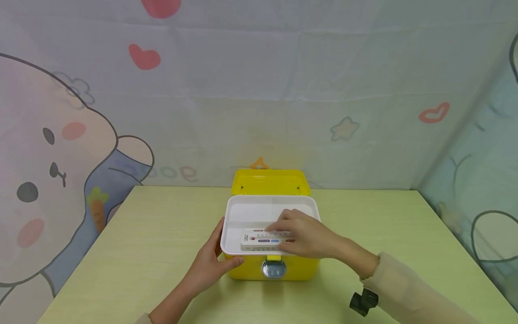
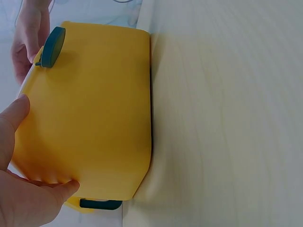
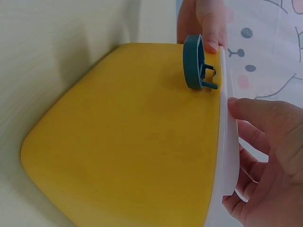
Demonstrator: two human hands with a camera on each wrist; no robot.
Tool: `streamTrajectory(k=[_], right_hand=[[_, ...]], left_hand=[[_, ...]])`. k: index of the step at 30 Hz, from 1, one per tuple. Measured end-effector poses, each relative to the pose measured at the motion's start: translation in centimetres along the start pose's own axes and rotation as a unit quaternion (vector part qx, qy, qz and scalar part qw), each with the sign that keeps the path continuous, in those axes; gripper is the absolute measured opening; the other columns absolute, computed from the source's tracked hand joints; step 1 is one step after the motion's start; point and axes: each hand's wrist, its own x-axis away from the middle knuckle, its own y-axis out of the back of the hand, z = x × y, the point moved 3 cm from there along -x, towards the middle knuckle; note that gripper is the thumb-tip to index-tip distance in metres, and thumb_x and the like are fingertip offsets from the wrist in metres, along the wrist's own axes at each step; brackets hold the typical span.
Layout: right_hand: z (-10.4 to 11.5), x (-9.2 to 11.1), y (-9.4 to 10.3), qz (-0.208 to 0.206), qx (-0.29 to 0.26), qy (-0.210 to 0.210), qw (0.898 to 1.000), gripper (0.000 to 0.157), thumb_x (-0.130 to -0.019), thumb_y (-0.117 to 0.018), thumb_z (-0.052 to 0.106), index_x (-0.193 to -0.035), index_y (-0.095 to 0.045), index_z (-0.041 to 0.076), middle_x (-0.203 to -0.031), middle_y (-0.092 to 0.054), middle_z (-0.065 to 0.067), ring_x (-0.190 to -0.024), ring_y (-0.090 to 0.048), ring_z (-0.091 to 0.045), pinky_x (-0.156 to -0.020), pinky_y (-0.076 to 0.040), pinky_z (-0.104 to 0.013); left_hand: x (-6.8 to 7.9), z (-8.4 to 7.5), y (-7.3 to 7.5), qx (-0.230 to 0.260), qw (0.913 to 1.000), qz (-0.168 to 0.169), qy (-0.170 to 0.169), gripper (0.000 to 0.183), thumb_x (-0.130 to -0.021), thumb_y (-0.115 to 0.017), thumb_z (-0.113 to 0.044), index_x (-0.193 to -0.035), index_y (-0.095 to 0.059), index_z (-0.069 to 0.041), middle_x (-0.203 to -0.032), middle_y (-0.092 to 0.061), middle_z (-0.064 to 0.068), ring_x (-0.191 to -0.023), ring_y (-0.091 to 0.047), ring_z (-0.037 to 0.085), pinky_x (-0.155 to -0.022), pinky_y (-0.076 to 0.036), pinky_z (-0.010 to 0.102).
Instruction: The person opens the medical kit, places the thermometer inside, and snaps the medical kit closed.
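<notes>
A yellow storage box (image 1: 299, 269) stands on the table with its lid (image 1: 270, 182) raised at the back. Across its top sits a white tray (image 1: 235, 208). My left hand (image 1: 205, 269) grips the box's left front corner, thumb on the front face and fingers round the side. In the tray's front part lies a flat white case (image 1: 252, 245) printed like a thermometer, with a scale and coloured labels. My right hand (image 1: 308, 234) holds this case near its right end, thumb at the front edge and fingers behind, covering part of the print.
A grey-green latch (image 1: 274, 269) hangs at the front of the box, and a dark green handle part (image 2: 101, 204) shows at its side in the left wrist view. The pale wood table (image 1: 174, 216) reaches back to a cartoon-printed curtain (image 1: 251, 76).
</notes>
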Motion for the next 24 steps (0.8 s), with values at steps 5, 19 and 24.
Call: streamTrajectory(k=[5, 19, 24], right_hand=[[-0.15, -0.07, 0.0, 0.003, -0.006, -0.003, 1.0, 0.03, -0.08, -0.07, 0.02, -0.11, -0.068, 0.019, -0.093, -0.057, 0.005, -0.081, -0.045, -0.01, -0.069, -0.041, -0.02], [-0.3, 0.07, 0.49, -0.004, -0.025, -0.018, 1.0, 0.034, -0.083, -0.069, 0.023, -0.116, -0.065, 0.017, -0.105, -0.06, 0.001, -0.09, -0.052, -0.015, -0.078, -0.046, -0.025], [-0.49, 0.31, 0.75, -0.013, -0.032, -0.015, 0.999, 0.034, -0.084, -0.067, 0.023, -0.117, -0.064, 0.016, -0.108, -0.06, -0.001, -0.092, -0.054, -0.015, -0.08, -0.048, -0.027]], left_hand=[[0.07, -0.12, -0.03, 0.002, 1.0, -0.001, 0.002, 0.102, -0.075, -0.077, -0.017, -0.149, -0.008, -0.027, -0.145, -0.034, -0.003, -0.127, -0.043, 0.019, -0.106, -0.033, 0.042], [0.13, -0.2, -0.09, 0.001, 1.0, -0.003, 0.004, 0.101, -0.075, -0.077, -0.016, -0.149, -0.008, -0.026, -0.146, -0.033, -0.003, -0.127, -0.043, 0.019, -0.106, -0.033, 0.042], [0.15, -0.21, -0.08, -0.003, 1.0, -0.005, 0.004, 0.101, -0.075, -0.077, -0.016, -0.149, -0.009, -0.026, -0.146, -0.034, -0.002, -0.127, -0.043, 0.019, -0.106, -0.033, 0.042]])
